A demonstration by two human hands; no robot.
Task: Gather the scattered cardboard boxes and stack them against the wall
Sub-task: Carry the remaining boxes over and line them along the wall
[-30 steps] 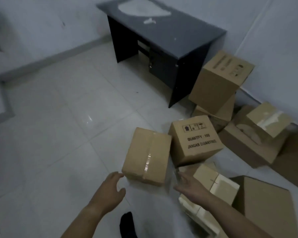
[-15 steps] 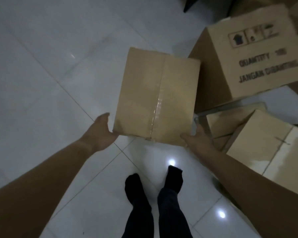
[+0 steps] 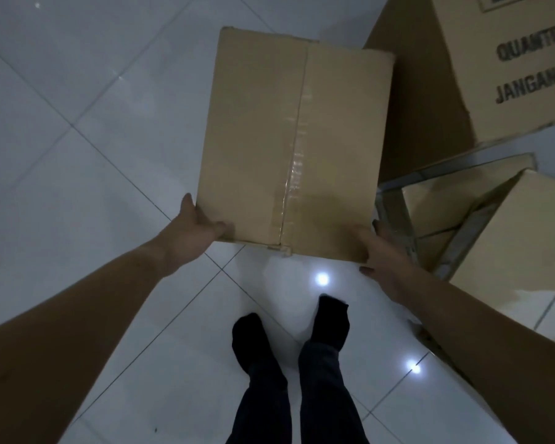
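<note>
A plain taped cardboard box point(image 3: 292, 145) fills the middle of the view, just beyond my feet. My left hand point(image 3: 194, 233) grips its near left corner, fingers tucked under the edge. My right hand point(image 3: 377, 254) grips the near right corner, thumb on top. A larger printed box point(image 3: 507, 65) reading "QUANTITY" and "JANGAN" stands at the upper right. An opened box with pale flaps point(image 3: 507, 238) lies at the right, close to my right forearm.
White glossy floor tiles point(image 3: 77, 139) stretch to the left and below. My two feet in dark socks point(image 3: 289, 334) stand on the tiles under the box's near edge. Ceiling light reflections spot the floor.
I have bent down and looked straight at the floor. Both hands went from reaching toward the taped box to gripping its near corners; the box now looks closer and larger.
</note>
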